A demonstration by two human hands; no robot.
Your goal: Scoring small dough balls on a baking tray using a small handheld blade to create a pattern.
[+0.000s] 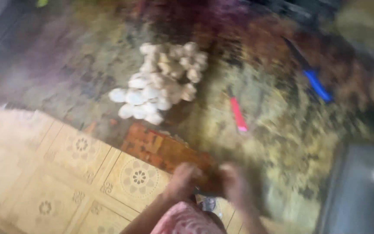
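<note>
Hands at six o'clock, blurred: left hand [182,180] and right hand [234,182] touching the worktop [282,130] edge; grip impossible to tell, nothing clearly held. Garlic heap [159,82] at eleven o'clock, well apart. Red-handled knife [238,113] at one o'clock, blue-handled tool [317,86] beyond. Best steadied before reaching; blades avoided.

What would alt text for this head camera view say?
Blurred view looking down: two hands, the left hand and right hand, meet at a mottled mat's edge. Beyond lie a pile of pale garlic-like bulbs, a red-handled tool and a blue-handled one.
</note>
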